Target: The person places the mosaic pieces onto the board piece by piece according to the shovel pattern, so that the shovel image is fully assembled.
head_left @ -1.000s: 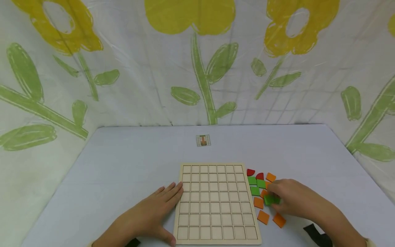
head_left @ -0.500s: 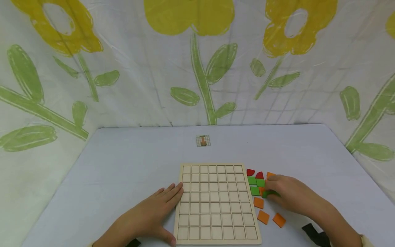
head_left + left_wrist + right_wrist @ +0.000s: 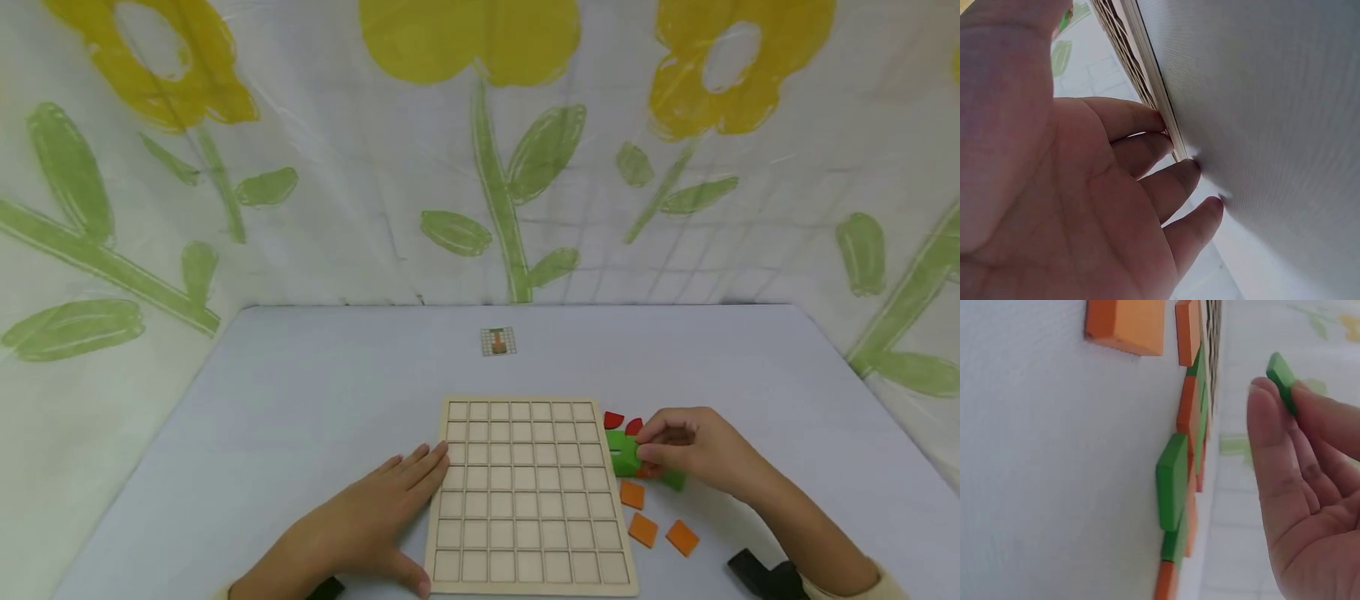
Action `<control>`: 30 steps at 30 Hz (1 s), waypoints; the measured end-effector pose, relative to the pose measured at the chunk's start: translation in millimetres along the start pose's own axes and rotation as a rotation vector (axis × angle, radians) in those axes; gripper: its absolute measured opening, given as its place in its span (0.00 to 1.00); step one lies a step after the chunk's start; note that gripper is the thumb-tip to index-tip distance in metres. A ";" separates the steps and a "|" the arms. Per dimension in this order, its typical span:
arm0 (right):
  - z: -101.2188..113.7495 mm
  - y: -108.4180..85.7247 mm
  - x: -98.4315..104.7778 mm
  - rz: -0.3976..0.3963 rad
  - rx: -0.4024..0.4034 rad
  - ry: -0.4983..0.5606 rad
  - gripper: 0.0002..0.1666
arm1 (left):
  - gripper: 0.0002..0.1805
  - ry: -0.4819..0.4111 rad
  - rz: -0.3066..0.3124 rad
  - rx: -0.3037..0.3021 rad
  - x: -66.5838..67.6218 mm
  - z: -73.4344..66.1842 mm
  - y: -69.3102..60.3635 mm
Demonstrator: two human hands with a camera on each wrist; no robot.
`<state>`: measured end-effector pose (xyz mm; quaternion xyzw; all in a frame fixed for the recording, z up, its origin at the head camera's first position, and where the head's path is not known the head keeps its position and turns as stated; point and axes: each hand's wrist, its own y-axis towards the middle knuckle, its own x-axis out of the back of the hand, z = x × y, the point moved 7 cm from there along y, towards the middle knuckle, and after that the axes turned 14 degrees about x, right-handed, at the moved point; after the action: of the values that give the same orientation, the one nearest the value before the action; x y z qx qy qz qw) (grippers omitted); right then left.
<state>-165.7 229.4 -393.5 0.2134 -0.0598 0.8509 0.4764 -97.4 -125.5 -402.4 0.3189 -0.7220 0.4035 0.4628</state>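
Note:
A square-gridded wooden board (image 3: 531, 492) lies on the table. My left hand (image 3: 367, 525) rests beside it with straight fingers, the fingertips touching its left edge; in the left wrist view those fingers (image 3: 1179, 187) meet the board's side and the table. Off the board's right side, my right hand (image 3: 708, 450) pinches a small green tile (image 3: 1280, 378) between thumb and finger, raised above the table. Under and around that hand lie loose tiles, such as an orange tile (image 3: 642, 529), a red quarter-round tile (image 3: 613, 419) and another green tile (image 3: 1173, 481). Several are partly hidden.
A small printed card (image 3: 498, 342) with a gridded picture lies behind the board. The white table (image 3: 337, 375) ends at a curtain (image 3: 337, 208) painted with flowers. Black straps show at both wrists, one a black band (image 3: 761, 575) by the right forearm.
My right hand was down among the tiles; now it has lifted with a green tile pinched in it. The left hand stays at the board's edge. The head view has shifted slightly.

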 end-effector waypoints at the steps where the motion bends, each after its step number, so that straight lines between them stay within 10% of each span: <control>1: -3.2 0.3 1.8 -0.019 -0.027 0.046 0.10 | 0.74 0.001 0.003 0.002 0.1 0.1 0.8; 10: -19.2 14.0 9.8 -0.084 -0.141 0.204 0.16 | 0.74 0.004 0.008 0.002 1.1 -1.1 2.7; 30: -13.3 43.7 13.1 -0.045 -0.124 0.114 0.13 | 0.72 0.021 -0.010 -0.012 -0.8 -0.5 1.1</control>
<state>-212.3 220.1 -395.6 0.1361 -0.0806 0.8453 0.5104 -97.8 -124.5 -403.3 0.3154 -0.7181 0.4000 0.4741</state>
